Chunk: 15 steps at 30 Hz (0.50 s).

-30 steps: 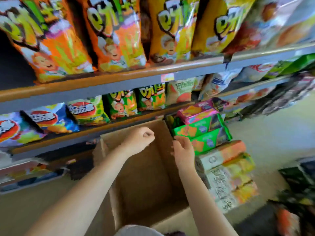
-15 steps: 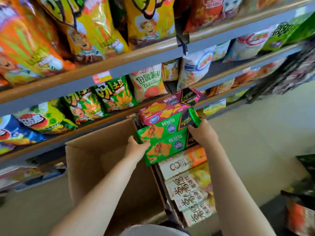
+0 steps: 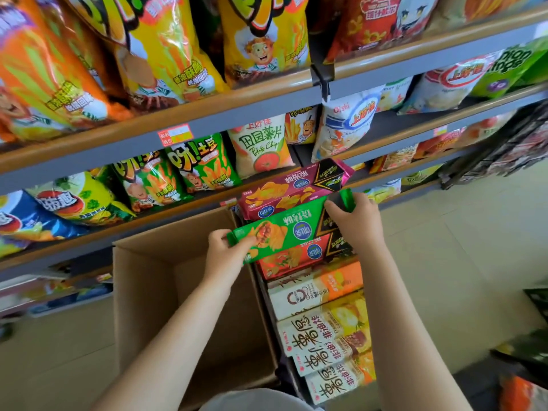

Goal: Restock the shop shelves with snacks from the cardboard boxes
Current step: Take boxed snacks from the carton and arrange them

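Green snack pack (image 3: pixel 281 229) held w/ both hands above cardboard box (image 3: pixel 166 292), long axis running L-R, right end tilted up. Left hand (image 3: pixel 225 250) fingers pinch left end; right hand (image 3: pixel 355 221) fingers clamp right end. Purple pack (image 3: pixel 290 191) just behind.

Matt brown cardboard box (image 3: pixel 154 280), glossy green snack pack (image 3: pixel 284 229)

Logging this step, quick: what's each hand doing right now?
Left hand: grips the green snack pack at its left end.
Right hand: grips the same pack's right end.
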Motion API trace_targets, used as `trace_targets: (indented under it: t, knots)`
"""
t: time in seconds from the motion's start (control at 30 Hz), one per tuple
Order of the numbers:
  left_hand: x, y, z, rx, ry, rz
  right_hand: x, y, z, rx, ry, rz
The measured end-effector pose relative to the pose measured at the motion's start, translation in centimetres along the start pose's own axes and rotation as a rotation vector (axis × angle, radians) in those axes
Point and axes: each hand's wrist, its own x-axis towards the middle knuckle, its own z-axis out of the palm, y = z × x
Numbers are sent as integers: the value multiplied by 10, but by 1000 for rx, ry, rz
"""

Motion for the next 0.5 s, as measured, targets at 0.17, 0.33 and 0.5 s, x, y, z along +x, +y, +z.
trace_targets:
  t: [0.17,0.33,0.5]
  knots:
    - [30,-8,-4,-3,-150,-240,16,8,12,76,-211,129]
    - [32,-13,-11,-130,-183,-239,11,8,7,254,-240,174]
    - [12,-16,-34,-172,-410,-284,-16,1,-12,619,-208,153]
